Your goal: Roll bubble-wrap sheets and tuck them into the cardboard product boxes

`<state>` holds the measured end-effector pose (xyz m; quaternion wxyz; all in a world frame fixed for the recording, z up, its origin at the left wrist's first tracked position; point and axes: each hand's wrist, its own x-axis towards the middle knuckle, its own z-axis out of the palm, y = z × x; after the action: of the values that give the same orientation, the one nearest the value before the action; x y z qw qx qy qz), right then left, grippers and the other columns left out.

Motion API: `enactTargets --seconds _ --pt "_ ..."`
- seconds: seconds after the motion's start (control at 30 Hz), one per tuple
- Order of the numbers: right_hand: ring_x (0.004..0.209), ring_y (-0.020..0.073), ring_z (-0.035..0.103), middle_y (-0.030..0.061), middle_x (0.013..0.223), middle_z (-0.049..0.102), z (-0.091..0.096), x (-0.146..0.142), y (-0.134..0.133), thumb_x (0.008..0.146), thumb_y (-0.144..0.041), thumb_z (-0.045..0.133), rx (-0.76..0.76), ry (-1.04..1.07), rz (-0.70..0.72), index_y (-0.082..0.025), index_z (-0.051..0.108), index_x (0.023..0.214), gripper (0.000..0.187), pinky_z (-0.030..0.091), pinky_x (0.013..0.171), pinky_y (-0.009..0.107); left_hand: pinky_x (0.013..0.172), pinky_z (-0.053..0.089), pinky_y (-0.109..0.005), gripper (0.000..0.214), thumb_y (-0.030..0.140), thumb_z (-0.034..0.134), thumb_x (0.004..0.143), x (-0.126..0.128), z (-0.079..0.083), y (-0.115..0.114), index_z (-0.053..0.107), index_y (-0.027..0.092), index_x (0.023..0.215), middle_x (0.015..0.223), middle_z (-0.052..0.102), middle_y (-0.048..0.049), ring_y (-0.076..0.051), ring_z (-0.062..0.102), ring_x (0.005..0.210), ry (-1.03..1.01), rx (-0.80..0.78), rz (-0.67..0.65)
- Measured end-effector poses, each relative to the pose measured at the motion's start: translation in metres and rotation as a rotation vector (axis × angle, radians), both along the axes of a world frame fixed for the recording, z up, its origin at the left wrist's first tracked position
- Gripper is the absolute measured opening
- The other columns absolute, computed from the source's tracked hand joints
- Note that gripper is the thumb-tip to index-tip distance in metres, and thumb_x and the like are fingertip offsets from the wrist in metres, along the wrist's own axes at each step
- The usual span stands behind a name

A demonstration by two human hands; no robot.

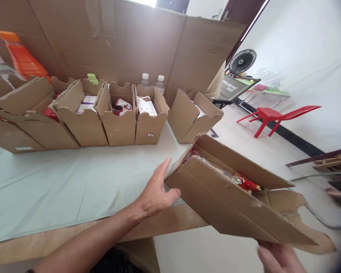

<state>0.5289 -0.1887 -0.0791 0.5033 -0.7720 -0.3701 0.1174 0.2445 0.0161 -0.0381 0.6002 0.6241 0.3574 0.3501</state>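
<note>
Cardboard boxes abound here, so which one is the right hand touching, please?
The frontmost tilted box, right hand beneath; it alone overhangs the table's front edge.

Your right hand (280, 259) is cut off by the bottom edge, some of its fingers hidden under the tilted cardboard bin (230, 201), whose wall covers part of the red packet (247, 184). You see the orange bottle (25, 57) blurred, its base hidden behind the bin row (93, 131). The leftmost bin (10, 133) runs off the left edge, its pale sticker (23, 148) unreadable.
</note>
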Motion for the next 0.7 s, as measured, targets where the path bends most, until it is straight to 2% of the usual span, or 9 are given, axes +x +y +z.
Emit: enactTargets --seconds 0.1,0.2,0.3,0.4,0.47,0.53,0.6,0.67,0.7 --pt "0.114 0.0399 0.07 0.0142 0.116 0.076 0.003 -0.027 0.023 0.072 -0.059 0.085 0.037 0.048 -0.023 -0.019 0.068 0.122 0.067 0.058 0.1 0.055 0.131 0.026 -0.057 0.093 0.024 0.068 0.077 0.001 -0.01 -0.013 0.034 0.022 0.163 0.169 0.039 -0.0119 -0.037 0.033 0.157 -0.099 -0.006 0.034" --pt "0.105 0.0349 0.073 0.0106 0.1 0.078 0.01 -0.052 0.046 0.075 -0.053 0.084 0.124 -0.096 0.019 -0.019 0.074 0.106 0.047 0.057 0.101 0.052 0.13 0.029 -0.057 0.081 0.028 0.07 0.082 -0.026 -0.029 -0.037 0.042 0.023 0.157 0.162 0.048 -0.0119 -0.037 0.039 0.154 -0.145 0.029 0.24" --pt "0.085 0.0303 0.074 0.0063 0.071 0.073 0.011 -0.073 0.071 0.081 -0.047 0.078 0.146 -0.301 0.236 -0.022 0.075 0.076 0.026 0.061 0.087 0.044 0.128 0.033 -0.054 0.07 0.032 0.073 0.085 -0.069 -0.042 -0.058 0.05 0.023 0.15 0.15 0.058 -0.0134 -0.037 0.046 0.149 -0.16 0.061 0.435" --pt "0.067 0.0246 0.07 0.0038 0.06 0.067 0.013 -0.1 0.112 0.088 -0.042 0.071 0.131 -0.333 0.517 -0.023 0.071 0.069 0.027 0.06 0.068 0.035 0.127 0.037 -0.052 0.066 0.031 0.072 0.088 -0.107 -0.042 -0.06 0.05 0.023 0.15 0.147 0.06 -0.0135 -0.035 0.051 0.146 -0.162 0.115 0.618" --pt "0.062 0.023 0.067 0.0025 0.056 0.062 0.016 -0.122 0.148 0.091 -0.043 0.07 0.095 -0.297 0.627 -0.023 0.067 0.069 0.03 0.059 0.066 0.034 0.127 0.037 -0.052 0.066 0.029 0.071 0.088 -0.127 -0.04 -0.049 0.049 0.025 0.151 0.15 0.058 -0.0123 -0.033 0.05 0.146 -0.141 0.188 0.705" --pt "0.071 0.0249 0.07 0.0037 0.064 0.066 0.02 -0.146 0.186 0.091 -0.047 0.07 0.086 -0.243 0.703 -0.022 0.066 0.076 0.029 0.061 0.074 0.038 0.127 0.037 -0.052 0.068 0.027 0.069 0.088 -0.146 -0.038 -0.031 0.047 0.027 0.153 0.154 0.055 -0.0107 -0.032 0.049 0.147 -0.092 0.246 0.762" --pt "0.088 0.0274 0.074 0.0084 0.091 0.075 0.022 -0.166 0.218 0.089 -0.048 0.069 0.111 -0.161 0.795 -0.021 0.067 0.096 0.028 0.062 0.084 0.042 0.126 0.037 -0.052 0.073 0.026 0.067 0.088 -0.162 -0.039 -0.013 0.041 0.029 0.157 0.16 0.049 -0.0102 -0.031 0.048 0.149 -0.035 0.257 0.796" --pt "0.102 0.0275 0.073 0.0127 0.119 0.074 0.018 -0.178 0.24 0.089 -0.047 0.068 0.131 -0.079 0.874 -0.021 0.062 0.12 0.041 0.062 0.091 0.044 0.127 0.037 -0.052 0.08 0.026 0.066 0.089 -0.174 -0.044 -0.001 0.034 0.03 0.162 0.166 0.043 -0.0104 -0.031 0.044 0.152 0.028 0.234 0.814" --pt "0.103 0.0266 0.073 0.0133 0.125 0.072 0.015 -0.181 0.246 0.09 -0.047 0.068 0.127 -0.055 0.885 -0.021 0.059 0.126 0.045 0.062 0.091 0.044 0.127 0.037 -0.052 0.081 0.027 0.066 0.09 -0.179 -0.048 0.001 0.031 0.03 0.163 0.167 0.041 -0.0107 -0.031 0.042 0.154 0.057 0.216 0.818"
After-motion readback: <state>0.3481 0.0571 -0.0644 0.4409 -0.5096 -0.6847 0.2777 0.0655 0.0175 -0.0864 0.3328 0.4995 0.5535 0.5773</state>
